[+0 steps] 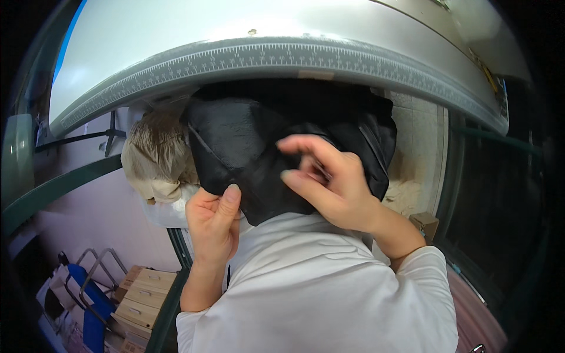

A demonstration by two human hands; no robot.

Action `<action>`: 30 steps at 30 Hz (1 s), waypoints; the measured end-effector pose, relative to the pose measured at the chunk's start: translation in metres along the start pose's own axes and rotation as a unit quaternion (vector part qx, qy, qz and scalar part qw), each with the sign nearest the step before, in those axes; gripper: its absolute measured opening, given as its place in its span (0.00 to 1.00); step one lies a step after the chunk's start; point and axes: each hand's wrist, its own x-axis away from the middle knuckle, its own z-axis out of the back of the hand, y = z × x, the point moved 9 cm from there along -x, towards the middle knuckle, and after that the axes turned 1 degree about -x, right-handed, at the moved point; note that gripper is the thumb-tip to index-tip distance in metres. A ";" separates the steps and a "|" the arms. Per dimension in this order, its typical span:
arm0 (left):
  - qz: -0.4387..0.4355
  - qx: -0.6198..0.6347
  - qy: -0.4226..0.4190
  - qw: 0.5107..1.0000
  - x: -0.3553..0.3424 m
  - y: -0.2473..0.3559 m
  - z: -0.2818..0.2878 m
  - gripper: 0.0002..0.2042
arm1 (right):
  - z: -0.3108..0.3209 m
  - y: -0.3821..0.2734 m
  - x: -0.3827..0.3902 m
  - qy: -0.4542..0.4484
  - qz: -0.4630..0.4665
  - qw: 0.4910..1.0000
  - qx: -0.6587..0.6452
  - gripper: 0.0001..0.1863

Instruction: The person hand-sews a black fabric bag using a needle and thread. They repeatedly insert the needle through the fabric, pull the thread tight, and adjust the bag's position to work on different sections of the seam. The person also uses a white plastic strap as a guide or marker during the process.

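Note:
A black cloth garment (259, 176) hangs over my lap, below the edge of the white table. At its lower left edge, my left hand (215, 217) pinches the cloth between thumb and fingers. A smooth, shinier black panel (229, 129) lies just above that hand. My right hand (332, 185) hovers over the middle of the garment. Its thumb and index finger are apart, slightly smeared by motion, with the other fingers curled in. I see nothing clearly held between them.
A clear ruler strip (306, 56) runs along the front edge of the white table (194, 26). Bunched beige cloth (156, 156) sits left of the garment. A wooden drawer cabinet (144, 297) and a blue chair (88, 294) stand lower left. A small cardboard box (425, 225) is at right.

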 end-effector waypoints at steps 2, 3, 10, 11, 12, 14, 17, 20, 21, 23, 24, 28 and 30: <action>-0.005 0.004 0.016 1.000 0.006 0.001 0.005 0.15 | -0.024 0.010 -0.005 -0.013 -0.053 0.997 -0.061 0.13; -0.025 -0.001 0.019 1.000 0.008 0.001 0.010 0.16 | -0.039 0.019 -0.006 -0.058 -0.095 0.990 -0.092 0.10; -0.104 -0.036 0.081 0.991 0.023 0.004 0.040 0.12 | -0.064 0.026 -0.004 -0.074 -0.131 0.973 -0.174 0.07; -0.120 -0.046 0.087 0.988 0.026 0.005 0.043 0.12 | -0.067 0.024 -0.003 -0.090 -0.128 0.975 -0.155 0.08; -0.136 -0.057 0.092 0.985 0.029 0.007 0.045 0.13 | -0.073 0.025 -0.001 -0.114 -0.136 0.973 -0.144 0.08; -0.183 -0.096 0.105 0.973 0.036 0.014 0.047 0.14 | -0.082 0.024 0.002 -0.130 -0.141 0.973 -0.127 0.08; -0.201 -0.135 0.126 0.962 0.048 0.019 0.050 0.13 | -0.084 0.020 0.004 -0.117 -0.107 0.982 -0.101 0.06; -0.274 -0.290 0.161 0.903 0.062 0.037 0.037 0.10 | -0.077 0.017 0.005 -0.082 -0.029 0.996 -0.025 0.06; -0.309 -0.358 0.172 0.864 0.068 0.044 0.029 0.09 | -0.078 0.017 0.006 -0.086 -0.028 0.996 -0.030 0.05; -0.252 -0.474 0.093 0.839 0.061 0.046 0.007 0.02 | -0.081 0.017 0.009 -0.094 -0.025 0.994 -0.040 0.05; -0.210 -0.458 0.107 0.857 0.056 0.037 0.014 0.02 | -0.082 0.016 0.011 -0.094 -0.014 0.995 -0.034 0.05; -0.157 -0.442 0.121 0.875 0.048 0.022 0.020 0.01 | -0.079 0.011 0.013 -0.101 0.041 0.994 0.006 0.05; -0.146 -0.460 0.107 0.869 0.046 0.022 0.018 0.01 | -0.077 0.011 0.011 -0.111 0.056 0.992 0.028 0.04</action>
